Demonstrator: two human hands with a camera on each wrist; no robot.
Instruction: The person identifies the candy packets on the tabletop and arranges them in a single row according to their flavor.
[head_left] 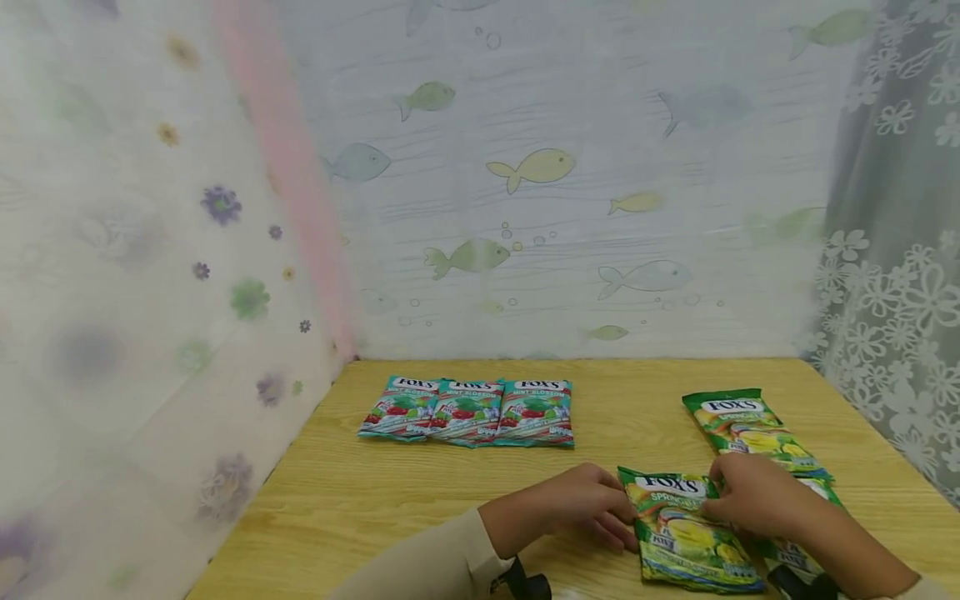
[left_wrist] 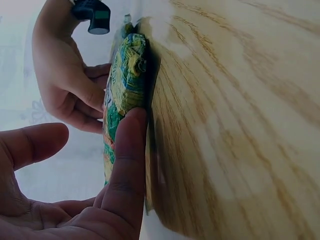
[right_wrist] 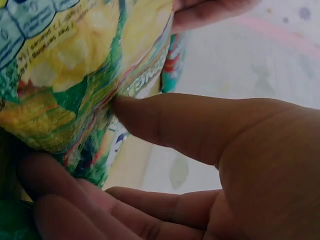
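A green and yellow FOX'S candy bag point(head_left: 686, 542) lies at the table's front right, between both hands. My right hand point(head_left: 768, 498) pinches its right edge; in the right wrist view the thumb point(right_wrist: 165, 122) presses on the printed face and the fingers reach the underside. Along the bag's left edge, the nearly straight fingers of my left hand point(head_left: 588, 504) touch it, and the left wrist view has that thumb point(left_wrist: 37, 142) raised away. Another green bag point(head_left: 750, 429) lies behind, and a third green bag point(head_left: 821, 492) is partly hidden under my right hand and wrist.
Three teal FOX'S Mint Blossom bags point(head_left: 465, 412) lie in an overlapping row at the back left of the wooden table point(head_left: 360, 508). A curtain with fish prints point(head_left: 480, 254) stands behind the table, with a flower-patterned sheet point(head_left: 150, 350) along the left.
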